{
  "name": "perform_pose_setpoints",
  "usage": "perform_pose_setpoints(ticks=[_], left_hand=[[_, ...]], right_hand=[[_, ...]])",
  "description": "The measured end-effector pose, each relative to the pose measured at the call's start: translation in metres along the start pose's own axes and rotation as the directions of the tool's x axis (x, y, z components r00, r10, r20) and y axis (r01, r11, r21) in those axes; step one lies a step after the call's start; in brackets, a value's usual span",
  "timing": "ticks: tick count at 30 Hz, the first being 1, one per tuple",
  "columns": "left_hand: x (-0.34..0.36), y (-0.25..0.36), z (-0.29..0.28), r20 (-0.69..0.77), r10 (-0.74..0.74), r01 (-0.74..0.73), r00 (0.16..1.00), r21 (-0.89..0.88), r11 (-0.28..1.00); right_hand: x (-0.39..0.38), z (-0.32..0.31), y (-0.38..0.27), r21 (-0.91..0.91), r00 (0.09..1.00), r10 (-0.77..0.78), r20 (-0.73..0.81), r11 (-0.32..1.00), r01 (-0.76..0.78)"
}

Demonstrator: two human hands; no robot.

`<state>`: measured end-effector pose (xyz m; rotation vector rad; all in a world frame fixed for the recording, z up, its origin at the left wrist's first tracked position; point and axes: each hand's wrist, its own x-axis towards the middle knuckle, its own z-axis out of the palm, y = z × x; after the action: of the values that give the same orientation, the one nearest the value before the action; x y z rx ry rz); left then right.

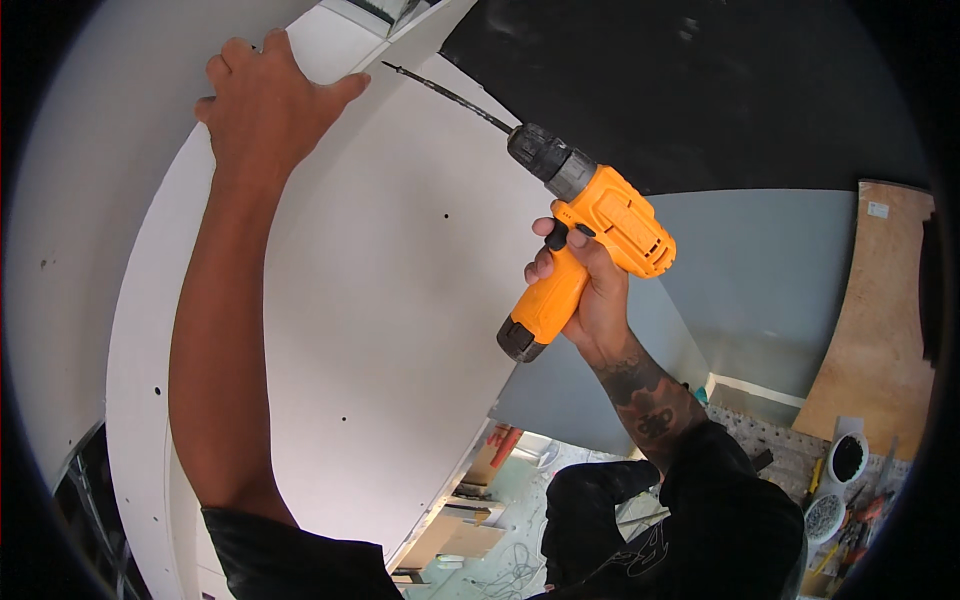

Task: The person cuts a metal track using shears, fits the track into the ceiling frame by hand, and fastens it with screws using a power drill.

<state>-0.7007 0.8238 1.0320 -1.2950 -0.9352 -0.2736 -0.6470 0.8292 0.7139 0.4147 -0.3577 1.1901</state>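
Observation:
My right hand [590, 285] is wrapped round the handle of an orange and black cordless drill [625, 220], with the index finger by the trigger. A long, thin dark drill bit [450, 95] sticks out of its chuck toward the upper left. The bit's tip is close to the upper edge of a large white panel [400, 290]; I cannot tell if they touch. My left hand [262, 100] is raised over the panel's curved white rim [150, 300]. Its fingers lie across the rim's far side and the thumb stretches toward the inner face, gripping it. Small dark holes dot the panel.
A black board [720, 90] spans the upper right, above a grey-blue wall [760, 280]. A curved brown board [850, 310] leans at the right. Below it, two white tubs [848, 455] stand among loose tools. Cables [505, 575] lie on the floor below.

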Motion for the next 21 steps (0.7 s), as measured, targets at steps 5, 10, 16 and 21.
perform_pose_setpoints(ticks=[5,10,16,21], left_hand=[[-0.002,-0.002,-0.002,-0.010,0.004,-0.004,1.000,-0.001,1.000],[-0.002,-0.002,-0.005,0.011,0.002,-0.002,1.000,0.005,1.000],[-0.003,0.008,-0.011,-0.030,0.005,-0.004,1.000,0.046,0.999],[0.003,0.014,-0.010,-0.032,0.014,-0.013,0.999,0.052,0.999]], right_hand=[[-0.002,0.000,-0.001,0.008,1.000,0.001,-0.001,1.000,-0.001],[-0.001,0.002,-0.004,0.031,1.000,0.013,0.027,0.999,-0.013],[0.003,-0.001,-0.003,0.122,0.998,0.050,0.039,0.991,-0.054],[0.003,-0.001,0.003,0.188,0.997,0.067,0.046,0.979,-0.075]])
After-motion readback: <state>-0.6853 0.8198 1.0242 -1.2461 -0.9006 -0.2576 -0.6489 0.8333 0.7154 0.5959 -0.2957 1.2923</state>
